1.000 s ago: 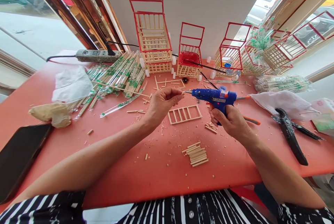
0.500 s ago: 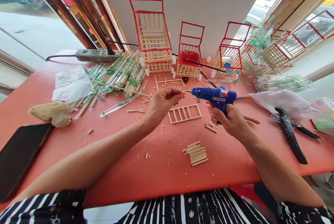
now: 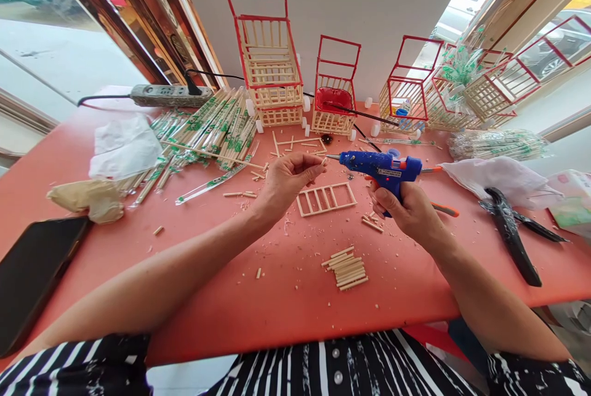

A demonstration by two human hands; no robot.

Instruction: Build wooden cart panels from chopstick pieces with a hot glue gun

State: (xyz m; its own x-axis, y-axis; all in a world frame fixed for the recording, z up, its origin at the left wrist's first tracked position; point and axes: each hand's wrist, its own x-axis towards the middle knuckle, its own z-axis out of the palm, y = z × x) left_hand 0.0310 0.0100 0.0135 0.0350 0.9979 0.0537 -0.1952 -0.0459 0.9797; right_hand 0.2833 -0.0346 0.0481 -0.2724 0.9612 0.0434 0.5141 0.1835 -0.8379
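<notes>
The left hand (image 3: 292,179) pinches a small stick (image 3: 324,162) — the right hand (image 3: 402,206) grips a glue gun (image 3: 377,164) — and between them lies a frame (image 3: 327,198).

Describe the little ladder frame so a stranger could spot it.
On the red table, look below the gap between the left hand and the blue glue gun. There lies the ladder frame: unlike the loose sticks below it, it forms a rectangle with rungs.
</notes>
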